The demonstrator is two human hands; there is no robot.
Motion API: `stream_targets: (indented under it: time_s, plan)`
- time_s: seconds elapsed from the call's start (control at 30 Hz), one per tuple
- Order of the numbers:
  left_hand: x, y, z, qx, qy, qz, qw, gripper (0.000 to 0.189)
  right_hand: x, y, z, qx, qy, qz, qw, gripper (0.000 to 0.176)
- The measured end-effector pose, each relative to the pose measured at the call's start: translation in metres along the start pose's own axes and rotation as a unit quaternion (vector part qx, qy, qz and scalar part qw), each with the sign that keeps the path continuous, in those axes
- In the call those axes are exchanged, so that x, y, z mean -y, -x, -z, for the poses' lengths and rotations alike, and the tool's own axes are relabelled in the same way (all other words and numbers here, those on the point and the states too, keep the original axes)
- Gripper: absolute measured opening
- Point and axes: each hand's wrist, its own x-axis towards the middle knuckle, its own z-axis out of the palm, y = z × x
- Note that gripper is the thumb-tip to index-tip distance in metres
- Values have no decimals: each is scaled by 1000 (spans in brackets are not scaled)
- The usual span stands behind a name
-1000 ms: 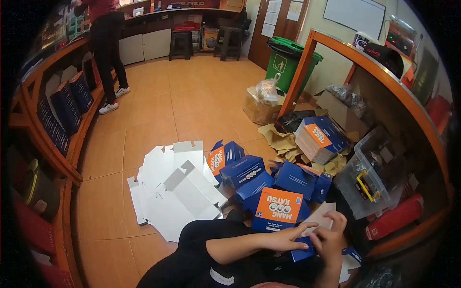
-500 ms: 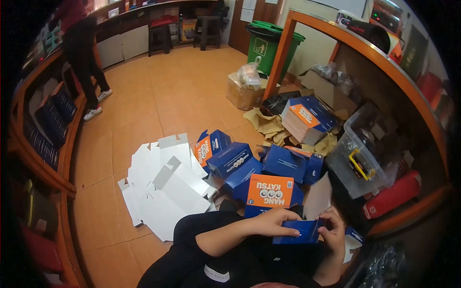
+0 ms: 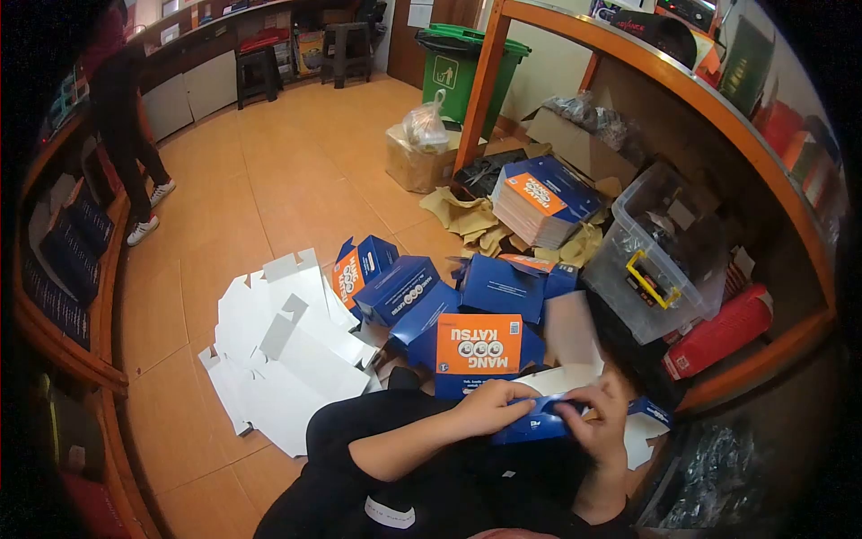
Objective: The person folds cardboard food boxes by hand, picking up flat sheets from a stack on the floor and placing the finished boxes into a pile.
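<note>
My left hand (image 3: 494, 408) is closed on the left side of a partly folded blue cardboard box (image 3: 528, 429) in my lap, with the thumb over its edge. My right hand (image 3: 598, 420) grips the right end of the same box, its thumb and fingers at the upper edge. A pale inner flap of the box stands up beyond my hands and is blurred. Just past my hands lies a blue and orange printed box (image 3: 479, 345). Several more folded blue boxes (image 3: 417, 292) are heaped behind it.
Flat white cardboard blanks (image 3: 278, 373) are spread on the floor at left. A stack of printed blanks (image 3: 539, 207), brown paper (image 3: 462, 216) and a clear plastic bin (image 3: 646, 260) stand at right under a wooden table frame (image 3: 488, 81). Another person (image 3: 121, 126) stands at upper left.
My right hand has moved inward, its thumb now over the box's upper edge. The box's pale flap has shifted. The whole view has turned slightly, moving the surroundings left.
</note>
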Motion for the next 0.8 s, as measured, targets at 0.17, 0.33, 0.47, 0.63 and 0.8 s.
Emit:
stream_targets:
  time_s: [0.17, 0.33, 0.47, 0.63, 0.8]
  plan:
    - [7, 1, -2, 16, 116, -24, 993, 26, 14, -11, -1, 121, -71, -4, 990, 27]
    - [-2, -3, -3, -132, 389, -57, 910, 32, 16, -5, -4, -15, 42, 140, 989, 40]
    - [-44, 8, 3, -174, 505, -48, 844, 42, 22, -9, -27, 38, 67, 156, 985, 55]
    - [-20, 15, 6, -108, 385, -51, 915, 48, 25, -10, -43, -73, -8, 100, 992, 55]
    - [-32, 14, 15, -127, 138, -59, 981, 49, 14, -7, -24, 1, -59, 137, 989, 41]
